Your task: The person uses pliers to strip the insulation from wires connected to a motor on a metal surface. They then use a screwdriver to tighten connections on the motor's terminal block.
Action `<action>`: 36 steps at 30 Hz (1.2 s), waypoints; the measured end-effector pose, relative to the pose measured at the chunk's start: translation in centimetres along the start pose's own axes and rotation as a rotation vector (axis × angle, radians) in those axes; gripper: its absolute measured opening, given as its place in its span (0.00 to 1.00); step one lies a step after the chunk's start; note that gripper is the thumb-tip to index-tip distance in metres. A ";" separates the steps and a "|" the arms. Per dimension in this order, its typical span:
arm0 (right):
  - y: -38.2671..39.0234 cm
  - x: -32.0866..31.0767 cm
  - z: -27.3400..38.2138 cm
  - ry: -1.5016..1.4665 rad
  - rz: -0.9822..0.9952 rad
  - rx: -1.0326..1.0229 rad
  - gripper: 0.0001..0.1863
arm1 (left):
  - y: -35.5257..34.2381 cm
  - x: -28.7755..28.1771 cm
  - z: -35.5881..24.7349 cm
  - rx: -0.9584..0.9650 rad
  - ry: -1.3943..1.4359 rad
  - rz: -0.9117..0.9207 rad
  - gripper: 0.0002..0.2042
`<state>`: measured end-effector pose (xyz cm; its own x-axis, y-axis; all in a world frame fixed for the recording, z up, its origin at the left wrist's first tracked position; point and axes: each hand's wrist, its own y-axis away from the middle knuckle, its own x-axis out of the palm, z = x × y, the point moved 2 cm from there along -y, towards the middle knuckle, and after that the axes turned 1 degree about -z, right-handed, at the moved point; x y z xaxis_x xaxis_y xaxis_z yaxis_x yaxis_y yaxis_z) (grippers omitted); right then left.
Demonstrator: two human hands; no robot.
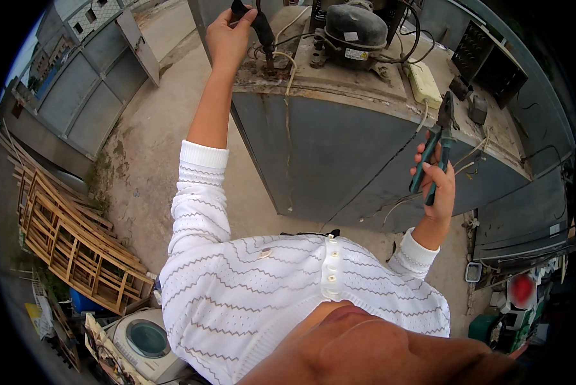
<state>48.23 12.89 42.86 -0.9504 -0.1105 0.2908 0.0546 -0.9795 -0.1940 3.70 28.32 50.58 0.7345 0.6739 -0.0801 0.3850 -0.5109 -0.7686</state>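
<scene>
Head view looks down at a person in a white knitted top standing at a big grey metal cabinet (326,147) that lies on its side like a bench. Its top is rusty and full of parts.

Up high, the left hand (227,35) is wrapped around a thick black tube (259,25). The fingers are closed on it, likely to hold the tube steady and away from the other wires. That tube runs down toward the black round motor (355,29) sitting on the cabinet top, close beside the hand.

Lower down, the right hand (439,183) is closed around the green handles of a pair of pliers (437,144). The pliers point up, with the tip near the cabinet's edge. They look held back, ready, while the other hand grips the tube. I cannot tell if the tip is open or shut.

A cream plastic box (424,83) with thin wires lies on the cabinet between the motor and the pliers.

On the ground to the left lie wooden frames (70,237) and a white washing machine (144,340).
</scene>
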 end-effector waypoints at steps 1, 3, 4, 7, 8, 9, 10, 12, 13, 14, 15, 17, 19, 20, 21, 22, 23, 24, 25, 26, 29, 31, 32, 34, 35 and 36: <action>-0.1 -0.1 -0.2 -0.006 0.002 0.000 0.33 | 0.8 0.1 0.1 0.010 0.081 -0.049 0.10; -0.2 -0.1 -0.3 -0.012 -0.012 -0.009 0.30 | 2.3 0.2 0.1 0.012 0.146 -0.121 0.10; -0.2 0.1 -0.4 -0.010 -0.028 -0.018 0.28 | 3.2 0.2 -0.1 0.013 0.178 -0.157 0.09; -0.3 -0.2 -0.8 0.115 -0.086 -0.014 0.23 | 7.1 0.0 -1.0 -0.064 0.112 -0.181 0.08; -0.5 -0.3 -1.0 0.174 -0.103 -0.009 0.21 | 8.4 -0.3 -1.5 -0.120 0.063 -0.167 0.06; -0.8 -0.1 -1.0 0.189 -0.108 -0.005 0.19 | 9.1 -0.5 -1.2 -0.039 0.025 -0.180 0.05; -1.0 0.1 -1.2 0.204 -0.112 0.002 0.18 | 10.0 -0.7 -0.9 0.041 -0.016 -0.192 0.05; -1.4 0.6 -1.5 0.227 -0.097 0.019 0.17 | 11.5 -1.0 -0.6 0.096 -0.010 -0.193 0.05; -1.5 0.7 -1.6 0.241 -0.080 0.028 0.17 | 12.5 -1.1 -0.6 0.111 -0.034 -0.187 0.07; -1.8 1.0 -1.6 0.255 -0.063 0.030 0.17 | 13.5 -1.2 -0.2 0.129 -0.053 -0.183 0.09; -2.0 1.3 -1.6 0.248 -0.046 0.035 0.17 | 14.4 -1.2 0.3 0.146 -0.073 -0.179 0.11; -2.2 1.7 -1.9 0.226 -0.007 0.053 0.17 | 15.9 -1.4 1.1 0.148 -0.076 -0.168 0.15; -2.6 2.0 -2.2 0.227 0.021 0.074 0.17 | 16.7 -1.6 1.5 0.171 -0.107 -0.166 0.15; -2.7 2.1 -2.4 0.229 0.033 0.083 0.17 | 16.9 -1.6 1.5 0.194 -0.137 -0.170 0.13; -2.7 2.2 -2.5 0.216 0.044 0.089 0.17 | 17.1 -1.7 1.5 0.216 -0.166 -0.173 0.12; -2.8 2.2 -2.8 0.202 0.056 0.092 0.16 | 17.4 -1.6 1.5 0.212 -0.168 -0.175 0.12; -2.9 2.2 -3.1 0.187 0.069 0.095 0.16 | 17.9 -1.6 1.3 0.208 -0.171 -0.177 0.13; -2.9 2.1 -3.3 0.173 0.074 0.087 0.16 | 18.5 -1.6 1.2 0.204 -0.174 -0.179 0.13; -2.9 2.0 -3.5 0.157 0.076 0.078 0.16 | 18.9 -1.4 1.2 0.192 -0.175 -0.181 0.13; -3.0 2.0 -3.7 0.140 0.079 0.067 0.16 | 19.6 -1.4 1.4 0.181 -0.178 -0.184 0.13; -3.5 2.0 -3.8 0.193 0.069 0.068 0.16 | 24.3 -1.1 1.0 0.074 -0.166 -0.084 0.14; -4.0 2.0 -3.8 0.192 0.068 0.076 0.16 | 29.8 -1.9 2.5 -0.030 -0.197 0.031 0.12; -4.1 2.0 -4.0 0.190 0.066 0.088 0.16 | 31.0 -2.5 3.0 -0.022 -0.241 0.012 0.12; -4.6 2.3 -4.3 0.157 0.076 0.093 0.17 | 32.1 -4.0 3.6 -0.016 -0.322 -0.032 0.12; -4.8 2.5 -4.4 0.145 0.082 0.095 0.17 | 32.0 -4.4 3.9 0.004 -0.338 -0.049 0.12; -4.9 2.8 -4.7 0.116 0.088 0.087 0.17 | 31.8 -4.8 4.2 0.025 -0.352 -0.065 0.12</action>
<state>43.86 18.22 40.25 -0.9694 -0.1811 0.1656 0.1604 -0.9784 -0.1307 10.05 11.05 23.83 0.4700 0.8491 -0.2411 0.4074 -0.4510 -0.7942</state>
